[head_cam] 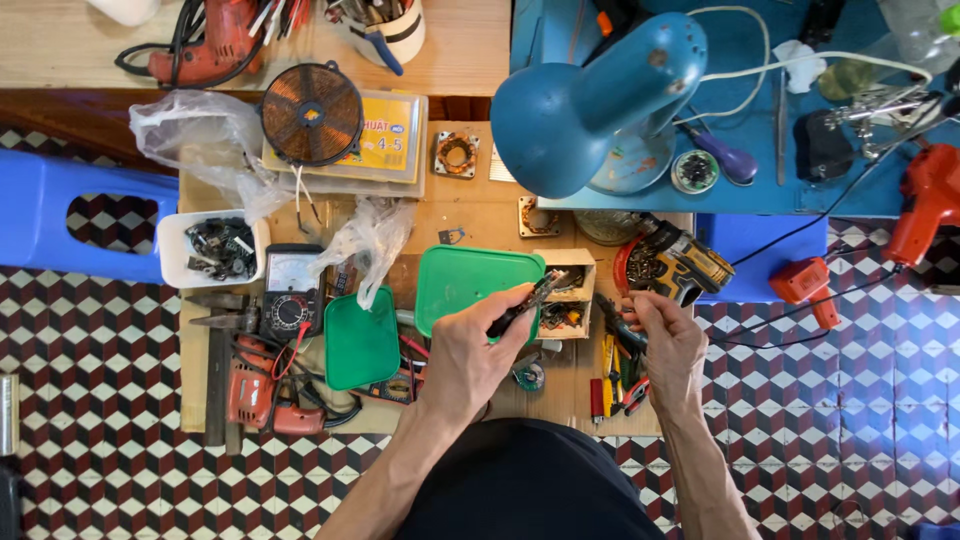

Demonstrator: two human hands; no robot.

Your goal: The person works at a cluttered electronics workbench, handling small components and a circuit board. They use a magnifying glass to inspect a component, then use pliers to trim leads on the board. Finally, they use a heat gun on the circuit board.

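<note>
The left hand (pixel 468 358) holds pliers (pixel 525 305) pointing to one o'clock, over a green lid (pixel 460 280). The right hand (pixel 668 345) pinches something too small to tell, near a drill (pixel 680 265) at twelve o'clock.

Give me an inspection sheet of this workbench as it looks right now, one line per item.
Surface: low wooden board on a checkered tile floor, crowded.
Job's things: pliers in the left hand; the right hand pinches something too small to tell.
Clutter: green lid, green tray, analog multimeter, copper coil disc, white tub of metal parts, small wooden parts box, yellow-black drill.
Grips: left closed on the pliers; right fingertips pinched together.
Cables: white lamp cord; black cord across the floor.
Surroundings: blue desk lamp, blue stool, red power tool.
</note>
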